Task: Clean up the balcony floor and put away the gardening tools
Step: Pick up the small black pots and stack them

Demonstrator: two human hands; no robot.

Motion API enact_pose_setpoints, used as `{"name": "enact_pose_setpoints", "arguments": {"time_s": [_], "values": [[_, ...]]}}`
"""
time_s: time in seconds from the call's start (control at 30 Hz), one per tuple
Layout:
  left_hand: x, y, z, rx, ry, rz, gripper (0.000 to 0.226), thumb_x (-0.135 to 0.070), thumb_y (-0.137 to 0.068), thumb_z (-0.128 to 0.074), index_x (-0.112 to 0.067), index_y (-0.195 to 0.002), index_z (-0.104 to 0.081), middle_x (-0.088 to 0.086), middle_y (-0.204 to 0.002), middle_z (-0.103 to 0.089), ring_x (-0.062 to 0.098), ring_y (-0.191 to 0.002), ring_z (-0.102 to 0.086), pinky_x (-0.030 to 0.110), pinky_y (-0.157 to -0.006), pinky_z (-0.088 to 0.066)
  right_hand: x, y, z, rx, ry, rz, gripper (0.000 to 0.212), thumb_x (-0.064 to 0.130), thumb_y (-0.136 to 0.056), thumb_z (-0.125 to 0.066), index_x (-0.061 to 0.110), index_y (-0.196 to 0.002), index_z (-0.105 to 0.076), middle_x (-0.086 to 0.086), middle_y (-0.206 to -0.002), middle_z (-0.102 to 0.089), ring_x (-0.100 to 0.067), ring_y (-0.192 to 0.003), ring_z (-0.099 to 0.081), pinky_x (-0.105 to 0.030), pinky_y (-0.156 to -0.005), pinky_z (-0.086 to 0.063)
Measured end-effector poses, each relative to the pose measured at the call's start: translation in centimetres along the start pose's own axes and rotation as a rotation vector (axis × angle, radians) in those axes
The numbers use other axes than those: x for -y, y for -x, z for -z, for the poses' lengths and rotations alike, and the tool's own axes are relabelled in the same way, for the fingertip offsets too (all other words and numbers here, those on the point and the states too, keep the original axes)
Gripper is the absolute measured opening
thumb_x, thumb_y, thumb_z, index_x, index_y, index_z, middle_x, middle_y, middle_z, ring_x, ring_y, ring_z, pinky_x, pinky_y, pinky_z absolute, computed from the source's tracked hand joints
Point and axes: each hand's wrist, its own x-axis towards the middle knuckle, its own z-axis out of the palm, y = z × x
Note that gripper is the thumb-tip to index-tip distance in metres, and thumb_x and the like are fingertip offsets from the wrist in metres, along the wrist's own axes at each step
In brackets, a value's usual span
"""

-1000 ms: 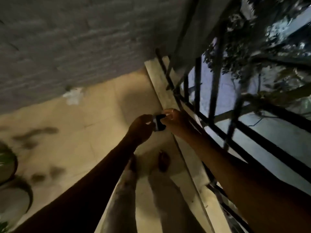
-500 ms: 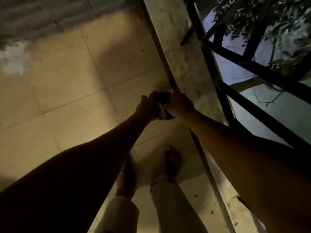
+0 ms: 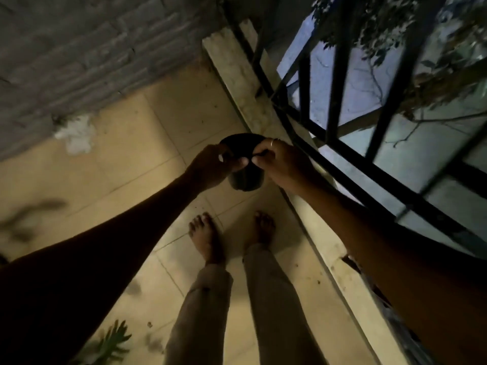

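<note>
My pot (image 3: 246,180) is plain black. The floor (image 3: 126,159) is warm beige tile, ruled into squares by thin darker grout lines, with dark grey smudges (image 3: 29,214) at the left and scattered brown specks. The wall (image 3: 92,48) is grey in a brick pattern, with one white patch (image 3: 76,135) at its foot. The ledge (image 3: 237,75) is pale, mottled cream. The railing (image 3: 337,83) is black. My trousers (image 3: 274,299) are plain khaki, my ring (image 3: 271,143) pale gold, and the leaves (image 3: 110,343) green.
</note>
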Motion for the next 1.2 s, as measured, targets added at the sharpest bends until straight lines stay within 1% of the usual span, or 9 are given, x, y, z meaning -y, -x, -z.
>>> {"name": "enact_pose_setpoints", "arguments": {"time_s": [0.07, 0.23, 0.37, 0.53, 0.63, 0.77, 0.9, 1.0, 1.2], "values": [[-3.6, 4.2, 2.7, 0.008, 0.037, -0.046, 0.019, -0.046, -0.095, -0.067, -0.030, -0.102, -0.061, -0.014, -0.103, -0.057, 0.010, -0.100, -0.053, 0.016, -0.072, -0.040, 3.6, 4.0, 2.9, -0.076, -0.116, 0.017, 0.042, 0.047, -0.084, -0.070, 0.032, -0.123, -0.063, 0.000, -0.121, -0.064, -0.016, -0.107, -0.063, -0.039, -0.091, -0.055], [-12.4, 14.6, 9.0, 0.059, -0.013, -0.074, 0.055, -0.076, -0.068, -0.075, -0.032, -0.099, -0.064, -0.002, -0.122, -0.063, 0.023, -0.112, -0.061, 0.044, -0.096, -0.053, 11.7, 14.7, 9.9, -0.264, -0.348, 0.036, 0.079, 0.053, -0.067, -0.082, 0.036, -0.138, -0.053, 0.006, -0.138, -0.048, -0.015, -0.127, -0.054, -0.042, -0.104, -0.051], [-19.6, 22.5, 12.3, 0.113, -0.079, -0.177, 0.037, -0.066, -0.072, -0.080, -0.037, -0.089, -0.063, -0.010, -0.118, -0.062, 0.010, -0.107, -0.059, 0.029, -0.085, -0.048, 17.0, 23.0, 14.3, -0.250, -0.483, 0.059, 0.086, 0.044, -0.067, -0.086, 0.037, -0.143, -0.046, 0.019, -0.134, -0.051, -0.005, -0.127, -0.054, -0.033, -0.106, -0.050], [-26.4, 30.3, 13.6, 0.129, -0.184, -0.386, 0.024, -0.048, -0.079, -0.084, -0.038, -0.083, -0.063, -0.017, -0.084, -0.067, -0.001, -0.077, -0.063, 0.027, -0.070, -0.046, 22.2, 33.9, 18.2, -0.369, -0.637, 0.050, 0.080, 0.028, -0.078, -0.086, 0.030, -0.147, -0.045, 0.010, -0.140, -0.056, -0.004, -0.128, -0.055, -0.036, -0.108, -0.049], [-29.6, 34.0, 12.9, 0.168, -0.117, -0.518, 0.039, -0.049, -0.072, -0.085, -0.037, -0.101, -0.063, -0.018, -0.094, -0.069, -0.009, -0.077, -0.064, 0.021, -0.068, -0.053, 23.7, 40.1, 19.5, -0.508, -0.663, 0.037, 0.065, 0.035, -0.082, -0.083, 0.042, -0.138, -0.052, 0.017, -0.135, -0.057, -0.002, -0.125, -0.055, -0.033, -0.106, -0.050], [-32.7, 37.6, 10.8, 0.273, -0.009, -0.641, 0.053, -0.054, -0.069, -0.080, -0.040, -0.115, -0.059, -0.009, -0.112, -0.066, 0.005, -0.089, -0.067, 0.029, -0.074, -0.060, 24.2, 46.9, 20.2, -0.682, -0.689, 0.042, 0.040, 0.023, -0.095, -0.070, 0.028, -0.133, -0.059, 0.000, -0.111, -0.062, 0.012, -0.094, -0.061, -0.009, -0.082, -0.050], [-35.6, 40.6, 7.2, 0.419, -0.069, -0.701, 0.051, -0.050, -0.081, -0.082, -0.041, -0.124, -0.056, -0.006, -0.124, -0.062, 0.019, -0.105, -0.068, 0.033, -0.078, -0.062, 22.3, 53.3, 19.9, -0.912, -0.685, -0.013, 0.020, 0.036, -0.098, -0.065, 0.036, -0.117, -0.068, 0.006, -0.118, -0.068, -0.008, -0.111, -0.064, -0.032, -0.099, -0.053], [-37.3, 42.9, 3.6, 0.479, -0.197, -0.773, 0.045, -0.053, -0.079, -0.073, -0.053, -0.121, -0.058, -0.001, -0.134, -0.061, 0.015, -0.106, -0.070, 0.038, -0.080, -0.063, 20.9, 58.3, 19.0, -1.061, -0.712, -0.062, 0.017, 0.031, -0.098, -0.064, 0.028, -0.113, -0.071, 0.010, -0.114, -0.071, -0.004, -0.106, -0.066, -0.024, -0.093, -0.050], [-37.9, 49.5, -3.8, 0.652, -0.268, -0.853, 0.044, -0.020, -0.099, -0.065, -0.025, -0.142, -0.056, -0.015, -0.113, -0.069, 0.001, -0.088, -0.073, 0.030, -0.077, -0.063, 18.4, 67.8, 14.6, -1.285, -0.731, -0.126, 0.016, 0.024, -0.098, -0.065, 0.031, -0.111, -0.071, 0.014, -0.110, -0.069, 0.000, -0.099, -0.065, -0.019, -0.086, -0.050]]}}
